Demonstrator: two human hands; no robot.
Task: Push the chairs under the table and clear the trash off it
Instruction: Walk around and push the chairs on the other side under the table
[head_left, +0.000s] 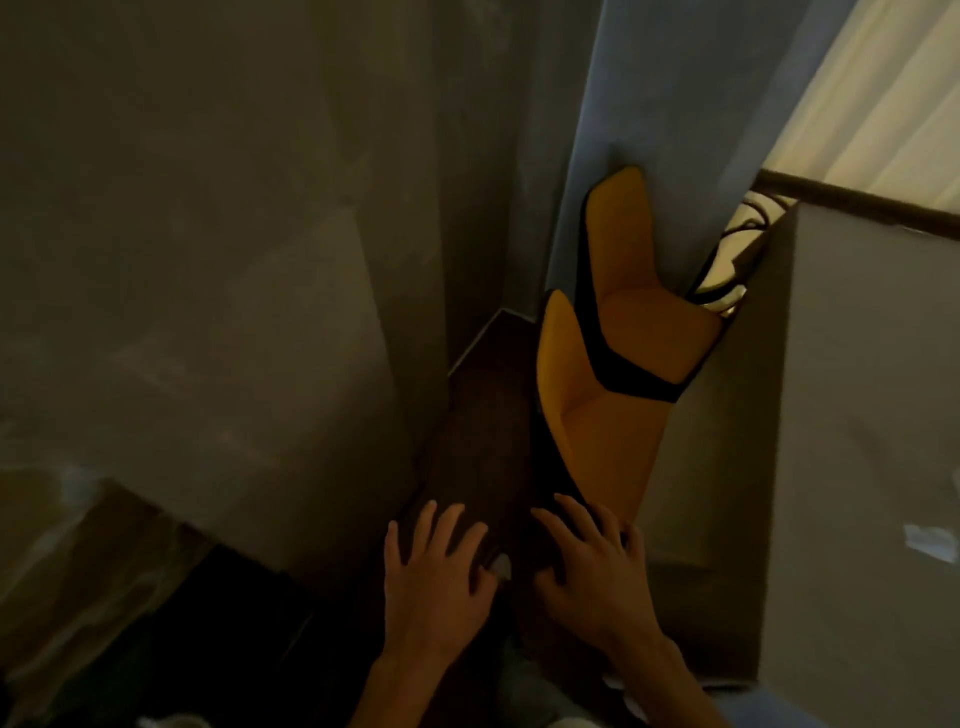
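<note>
Two yellow chairs with black edging stand in a row along the left side of a grey table (857, 415). The near chair (602, 415) and the far chair (634, 270) both have their seats partly under the tabletop. My left hand (436, 571) hovers over the dark floor with fingers spread and nothing in it. My right hand (592, 566) is spread too, its fingertips at the black lower back edge of the near chair. A small pale scrap (930, 540) lies on the table at the right.
A grey wall (208, 260) closes the left side, leaving a narrow strip of dark wood floor (478, 415). A blue curtain (597, 130) hangs behind the far chair. Black cables (727, 260) lie by a bright window at the table's far end.
</note>
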